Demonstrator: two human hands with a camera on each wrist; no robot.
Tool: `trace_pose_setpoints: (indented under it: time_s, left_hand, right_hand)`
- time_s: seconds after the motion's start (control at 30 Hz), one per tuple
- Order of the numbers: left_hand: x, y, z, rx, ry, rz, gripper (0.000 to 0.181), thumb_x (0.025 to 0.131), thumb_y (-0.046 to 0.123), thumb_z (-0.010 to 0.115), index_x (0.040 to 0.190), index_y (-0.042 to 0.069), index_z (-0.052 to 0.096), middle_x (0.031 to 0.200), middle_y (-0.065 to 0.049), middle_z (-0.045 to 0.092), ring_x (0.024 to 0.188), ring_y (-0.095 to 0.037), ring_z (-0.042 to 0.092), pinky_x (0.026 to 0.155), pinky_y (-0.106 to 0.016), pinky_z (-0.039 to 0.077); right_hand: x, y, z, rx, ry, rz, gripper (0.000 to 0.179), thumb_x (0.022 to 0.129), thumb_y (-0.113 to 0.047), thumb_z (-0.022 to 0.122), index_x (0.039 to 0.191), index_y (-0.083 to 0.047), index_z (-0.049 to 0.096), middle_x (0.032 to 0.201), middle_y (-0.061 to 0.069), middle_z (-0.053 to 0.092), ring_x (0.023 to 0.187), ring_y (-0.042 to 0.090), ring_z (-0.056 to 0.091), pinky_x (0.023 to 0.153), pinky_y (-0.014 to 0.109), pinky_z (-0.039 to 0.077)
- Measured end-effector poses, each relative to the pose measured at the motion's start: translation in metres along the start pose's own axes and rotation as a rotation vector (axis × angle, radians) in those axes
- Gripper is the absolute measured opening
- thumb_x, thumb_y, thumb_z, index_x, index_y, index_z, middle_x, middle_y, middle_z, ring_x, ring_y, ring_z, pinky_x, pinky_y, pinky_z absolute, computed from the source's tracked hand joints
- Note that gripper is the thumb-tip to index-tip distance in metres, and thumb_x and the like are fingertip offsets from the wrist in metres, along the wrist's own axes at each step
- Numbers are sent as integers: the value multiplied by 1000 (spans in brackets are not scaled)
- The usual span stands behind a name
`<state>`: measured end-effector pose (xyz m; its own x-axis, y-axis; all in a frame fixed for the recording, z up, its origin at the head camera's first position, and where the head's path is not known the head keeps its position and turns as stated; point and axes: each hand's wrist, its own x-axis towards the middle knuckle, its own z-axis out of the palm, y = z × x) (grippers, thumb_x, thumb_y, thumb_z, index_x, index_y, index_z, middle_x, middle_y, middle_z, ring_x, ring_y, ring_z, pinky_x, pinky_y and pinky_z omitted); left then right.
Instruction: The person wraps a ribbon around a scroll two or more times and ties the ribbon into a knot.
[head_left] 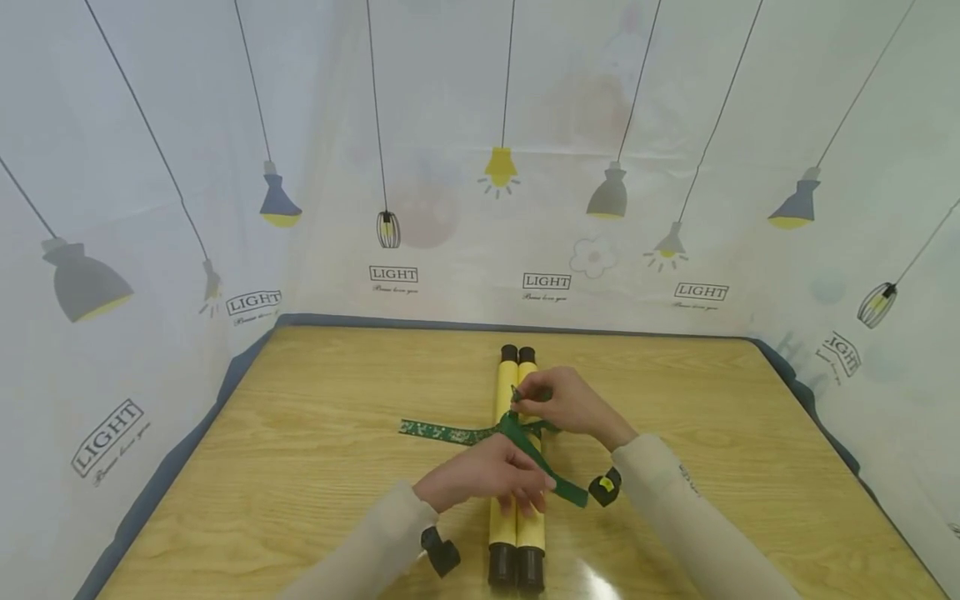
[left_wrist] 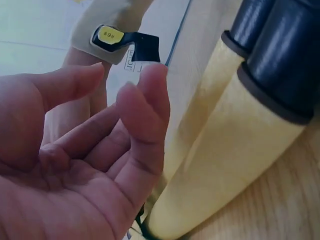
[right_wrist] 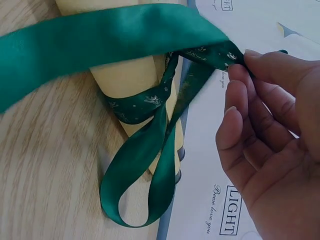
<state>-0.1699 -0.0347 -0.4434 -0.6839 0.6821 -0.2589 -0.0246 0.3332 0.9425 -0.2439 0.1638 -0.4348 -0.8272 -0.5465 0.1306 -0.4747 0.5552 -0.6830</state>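
Two yellow tubes (head_left: 506, 517) with black end caps lie side by side, pointing away from me. A green ribbon (head_left: 450, 433) with a pale print on one face goes round them near the middle and crosses itself on top. My right hand (head_left: 573, 404) pinches the ribbon between thumb and fingers above the tubes; in the right wrist view a loop of the ribbon (right_wrist: 162, 195) hangs beside the wrapped part. Over the near half of the tubes is my left hand (head_left: 491, 475), fingers loosely bent, beside a loose ribbon tail. The left wrist view shows its thumb (left_wrist: 75, 87) apart from the fingers, nothing between them.
The tubes lie on a wood-grain table (head_left: 315, 475). A white sheet printed with hanging lamps (head_left: 450, 100) rises behind and at both sides of it. Each wrist carries a small black camera mount (head_left: 604, 487) over a pale sleeve.
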Motion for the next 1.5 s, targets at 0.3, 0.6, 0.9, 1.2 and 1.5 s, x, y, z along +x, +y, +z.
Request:
trace_pose_setpoints:
  time_s: [0.3,0.6,0.9,1.2,1.5]
  left_hand:
    - [-2,-2,-26,88,127,2,32,100,38,67,99,8,78,88,-4,76,76,-19,70,63,-35,57]
    - [3,3,-54,169,311,3,39,99,49,65,98,11,75,91,-14,74,85,-39,71,68,-46,60]
    - [18,13,-54,226,420,34,37,96,46,71,93,8,73,88,-17,74,78,-39,70,58,-29,50]
    - [21,20,-56,260,404,78,20,101,25,66,88,12,73,80,-15,73,57,-19,61,51,-27,48]
    - [20,22,-64,275,395,92,24,102,21,58,90,8,74,81,-13,72,80,-38,72,61,-38,59]
  right_hand:
    - [0,1,1,23,-10,5,5,96,-22,74,95,-17,75,94,-1,76,84,11,70,78,27,56]
    - [-2,1,4,34,6,5,4,97,-18,72,96,-15,76,91,-3,77,82,8,69,78,28,57]
    - [-5,-3,5,31,26,-36,6,97,-18,72,97,-16,77,89,-2,77,79,7,67,76,27,56]
    - [-3,-6,7,13,21,-44,7,95,-15,73,101,-16,77,90,-3,78,79,7,69,73,25,56]
    - [-8,-6,0,5,8,-23,18,97,-20,72,114,-13,74,92,0,76,81,10,69,74,26,56]
